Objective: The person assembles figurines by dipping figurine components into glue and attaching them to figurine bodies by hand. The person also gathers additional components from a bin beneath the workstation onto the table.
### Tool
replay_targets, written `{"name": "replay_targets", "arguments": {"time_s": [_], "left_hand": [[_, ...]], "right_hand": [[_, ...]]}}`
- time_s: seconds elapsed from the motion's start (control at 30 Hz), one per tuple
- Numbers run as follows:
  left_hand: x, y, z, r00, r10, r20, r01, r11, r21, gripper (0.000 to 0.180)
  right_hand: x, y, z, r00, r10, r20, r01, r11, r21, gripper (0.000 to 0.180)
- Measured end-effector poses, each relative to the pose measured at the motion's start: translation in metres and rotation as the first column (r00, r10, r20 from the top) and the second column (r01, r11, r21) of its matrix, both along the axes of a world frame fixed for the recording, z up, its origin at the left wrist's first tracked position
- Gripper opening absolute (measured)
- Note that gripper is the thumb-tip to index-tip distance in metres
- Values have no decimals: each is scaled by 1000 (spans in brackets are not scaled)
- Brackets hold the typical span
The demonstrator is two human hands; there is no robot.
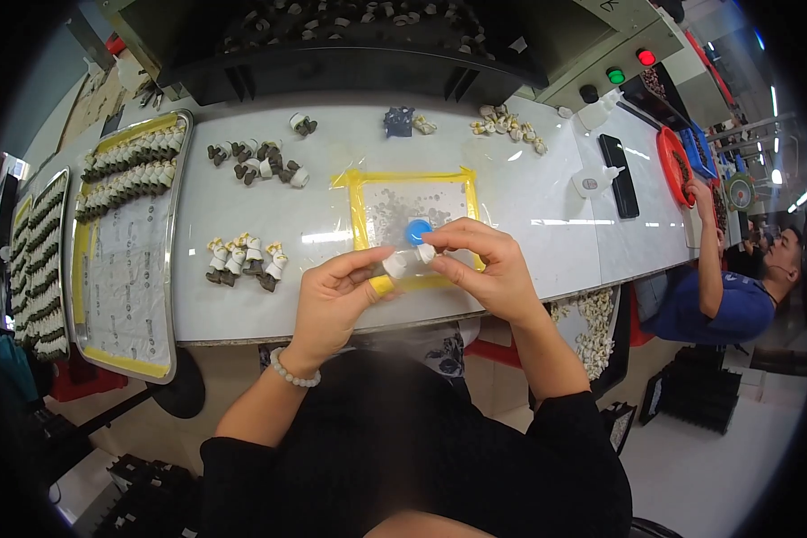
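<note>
My left hand [336,294], with yellow tape round a fingertip and a beaded bracelet at the wrist, pinches a small white rounded piece [394,264]. Close beside it, my right hand [491,269] grips another small white piece [426,252] between thumb and fingers. Whether the two pieces touch is too small to tell. A round blue cap-like disc [419,231] shows just beyond my right fingertips. Both hands are over the near edge of a stained work sheet [377,193] bordered with yellow tape.
White-and-brown figurines [247,257] stand in a group at left; brown-and-white parts [258,163] lie behind. Metal trays [175,269] of figurines are far left. Small white-and-yellow parts [509,125], a white bottle [594,182] and a black box [619,175] are right. A co-worker [717,296] reaches into a red tray [674,166].
</note>
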State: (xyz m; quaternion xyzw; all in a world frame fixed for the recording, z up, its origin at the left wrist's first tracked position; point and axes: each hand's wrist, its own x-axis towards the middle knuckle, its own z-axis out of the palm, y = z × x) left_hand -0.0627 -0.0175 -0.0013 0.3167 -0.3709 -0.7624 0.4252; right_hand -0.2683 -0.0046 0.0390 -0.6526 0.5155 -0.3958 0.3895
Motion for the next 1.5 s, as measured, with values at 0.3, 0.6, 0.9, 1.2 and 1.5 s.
{"name": "replay_targets", "arguments": {"time_s": [0.3,0.6,0.9,1.2,1.5], "left_hand": [[0,1,-7,999,-23,30,26,993,-112,22],[0,6,-12,999,-25,35,30,988,-149,18],[-2,7,-13,986,-22,165,47,988,-150,15],[48,12,36,718,278,638,192,802,-565,34],[112,-3,35,53,699,713,265,678,-685,36]], "right_hand": [[6,-3,8,993,83,-88,-85,996,-18,25],[6,-2,15,970,142,-197,-144,990,2,27],[0,-7,-4,947,240,-215,-244,970,8,25],[15,-2,-6,953,290,-88,-292,956,-20,29],[76,-28,-7,890,365,-274,-399,913,-81,26]]}}
